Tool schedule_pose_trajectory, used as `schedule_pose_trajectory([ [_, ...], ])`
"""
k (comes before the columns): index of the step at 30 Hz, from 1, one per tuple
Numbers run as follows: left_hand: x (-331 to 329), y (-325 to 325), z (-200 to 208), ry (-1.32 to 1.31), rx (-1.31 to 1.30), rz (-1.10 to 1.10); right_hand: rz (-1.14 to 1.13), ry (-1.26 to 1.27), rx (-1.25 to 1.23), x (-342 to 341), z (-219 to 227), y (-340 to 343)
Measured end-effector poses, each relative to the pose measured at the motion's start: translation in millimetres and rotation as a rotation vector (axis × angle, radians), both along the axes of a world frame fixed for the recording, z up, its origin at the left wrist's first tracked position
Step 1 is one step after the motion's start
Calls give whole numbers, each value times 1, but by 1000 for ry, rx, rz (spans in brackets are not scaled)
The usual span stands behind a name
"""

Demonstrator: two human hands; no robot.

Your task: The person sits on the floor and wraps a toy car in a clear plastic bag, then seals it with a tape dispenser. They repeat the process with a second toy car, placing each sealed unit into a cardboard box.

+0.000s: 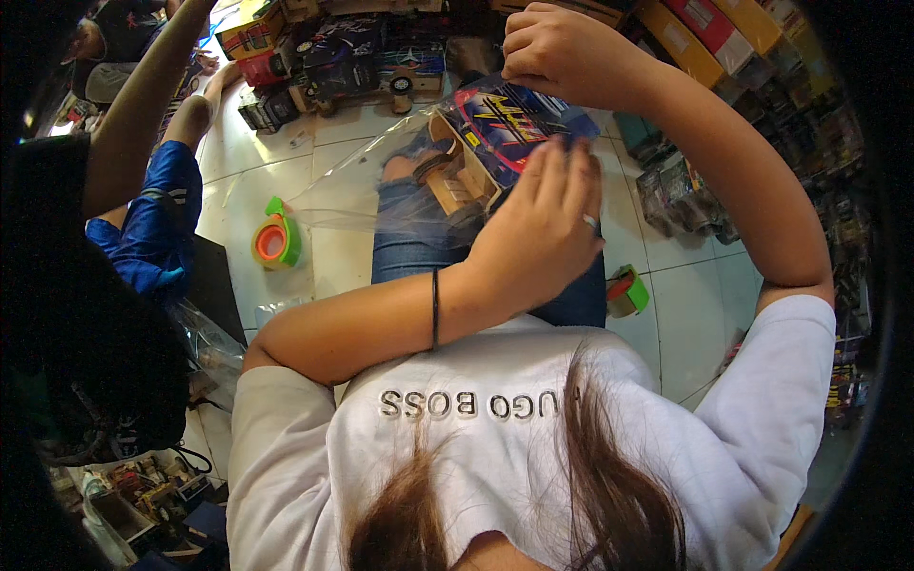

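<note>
A wooden toy truck (507, 133) with a dark, brightly painted panel lies across my lap in a clear plastic bag (347, 190). Bare wood and a wheel show at its left end, and the bag's loose end spreads out leftward. My left hand (545, 214) rests flat on the near side of the painted panel, its fingers stretched and slightly blurred. A ring and a dark wristband are on that arm. Above the truck's far right side, my right hand (564, 55) is closed with curled fingers. Whatever is in its grip is hidden.
On the tiled floor lie a green tape dispenser (274, 240) at left and another green dispenser (626, 291) at right. Several painted toy trucks (338, 59) line the far side. Another person's arm (148, 105) and blue shorts (157, 224) are at left. Bagged goods (681, 195) stack up at right.
</note>
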State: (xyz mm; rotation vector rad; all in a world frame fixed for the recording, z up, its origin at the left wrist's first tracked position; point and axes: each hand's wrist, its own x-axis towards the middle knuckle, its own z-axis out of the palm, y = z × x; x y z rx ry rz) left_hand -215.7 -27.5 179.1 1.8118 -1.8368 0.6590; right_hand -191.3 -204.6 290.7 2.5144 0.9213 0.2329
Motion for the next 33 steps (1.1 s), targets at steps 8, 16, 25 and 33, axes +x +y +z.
schedule_pose_trajectory([
  [8,30,-2,-27,86,-45,148,-65,7,-42,-4,-12,3],
  [16,35,-3,-27,-2,-27,270,52,-131,50,-17,-26,1],
  [25,43,6,-22,39,-45,265,33,-179,139,-24,-41,-3],
  [33,45,2,-12,57,-64,259,-42,-99,106,-31,-34,-2],
])
